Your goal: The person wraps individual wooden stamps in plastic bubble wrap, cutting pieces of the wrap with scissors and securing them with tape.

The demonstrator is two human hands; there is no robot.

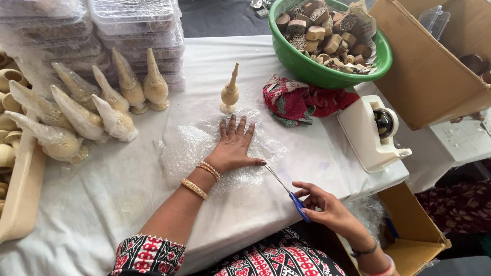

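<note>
Right hand: the right hand (327,207) sits nearest the body at the table's front edge, fingers curled through the blue handles of the scissors (287,191), gripping them firmly.
Scissors: one pair, blades slightly parted, tips pointing up-left and reaching the right edge of the bubble wrap.
Left hand: the left hand (232,145) lies palm down, fingers spread flat, pressing on the bubble wrap (186,148); it grasps nothing. Two gold bangles (202,179) ring the forearm.
Bubble wrap: one clear sheet spread on the white tablecloth (128,189), mid-table, under the left hand.
Bare wooden bird: one unwrapped figure (230,92) stands upright just beyond the fingertips, at the sheet's far edge.
Wrapped birds: about eight, bundled in wrap, clustered at (87,115) to the left.
Tape dispenser: one, white (371,133), to the right.
Cloth: one red patterned rag (299,102).
Bowl: one green bowl (307,66) heaped with carved wooden blocks, too many to count.
Plastic boxes: stacks of clear boxes (138,30) at the far edge.
</note>
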